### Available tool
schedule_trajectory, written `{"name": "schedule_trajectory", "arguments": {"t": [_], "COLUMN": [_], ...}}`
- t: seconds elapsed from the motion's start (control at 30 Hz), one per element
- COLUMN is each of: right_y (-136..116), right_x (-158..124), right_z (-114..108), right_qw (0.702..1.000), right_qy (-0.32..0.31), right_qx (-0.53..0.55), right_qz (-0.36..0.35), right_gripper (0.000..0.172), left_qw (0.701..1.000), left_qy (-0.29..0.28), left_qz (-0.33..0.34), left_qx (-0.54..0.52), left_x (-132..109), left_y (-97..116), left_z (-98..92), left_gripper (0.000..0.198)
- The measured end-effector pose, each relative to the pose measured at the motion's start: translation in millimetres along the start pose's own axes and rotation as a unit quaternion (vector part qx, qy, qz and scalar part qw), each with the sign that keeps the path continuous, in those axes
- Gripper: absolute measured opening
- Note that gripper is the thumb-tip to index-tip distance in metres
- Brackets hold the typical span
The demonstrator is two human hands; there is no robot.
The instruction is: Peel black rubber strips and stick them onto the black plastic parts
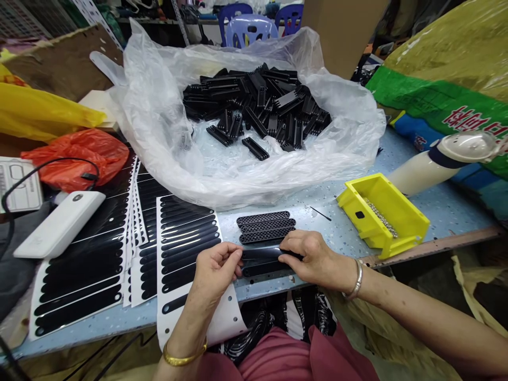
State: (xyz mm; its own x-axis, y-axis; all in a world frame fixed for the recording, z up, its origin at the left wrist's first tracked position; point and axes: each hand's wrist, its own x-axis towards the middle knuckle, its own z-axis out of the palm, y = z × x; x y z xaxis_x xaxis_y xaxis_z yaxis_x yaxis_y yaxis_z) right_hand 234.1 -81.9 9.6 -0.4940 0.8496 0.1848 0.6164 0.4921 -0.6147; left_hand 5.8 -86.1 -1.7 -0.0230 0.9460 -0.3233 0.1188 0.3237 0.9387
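Note:
A glossy black adhesive strip [260,254] is stretched level between my two hands, close to the table's front edge. My left hand [216,267] pinches its left end between thumb and fingers. At the other end, my right hand [313,259] is closed on the strip, its fingertips partly hiding it. Just under and in front of the strip lies a flat black plastic piece [264,269]; whether the two touch I cannot tell. Behind them, black pieces with a lattice face [265,226] lie side by side. A white sheet of black strips [186,238] reaches under my left forearm.
A clear plastic bag [159,121] lies spread with a heap of black plastic parts [257,100]. To the right are a yellow bin [361,211] with small metal pieces and a pale bottle [420,166]. More strip sheets [87,254] and a white power bank [59,225] sit left.

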Motion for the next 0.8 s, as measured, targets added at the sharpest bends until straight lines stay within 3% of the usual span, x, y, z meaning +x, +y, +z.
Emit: {"name": "schedule_trajectory", "arguments": {"t": [0.17,0.37,0.8], "right_y": [-2,-1,-9], "right_x": [-3,-3,8], "right_z": [1,2,-2], "right_qw": [1.0,0.999,0.99], "right_qy": [0.011,0.009,-0.082], "right_qx": [-0.018,-0.036,-0.111], "right_qz": [-0.017,-0.022,-0.023], "right_gripper": [0.007,0.006,0.013], "left_qw": [1.0,0.999,0.998], "left_qy": [0.003,-0.032,-0.007], "left_qz": [-0.002,-0.009,0.055], "left_qx": [-0.011,-0.021,0.021], "left_x": [-1,-1,1], "left_y": [1,5,-10], "left_z": [-0.2,-3.3,-2.4], "left_gripper": [0.023,0.032,0.023]}}
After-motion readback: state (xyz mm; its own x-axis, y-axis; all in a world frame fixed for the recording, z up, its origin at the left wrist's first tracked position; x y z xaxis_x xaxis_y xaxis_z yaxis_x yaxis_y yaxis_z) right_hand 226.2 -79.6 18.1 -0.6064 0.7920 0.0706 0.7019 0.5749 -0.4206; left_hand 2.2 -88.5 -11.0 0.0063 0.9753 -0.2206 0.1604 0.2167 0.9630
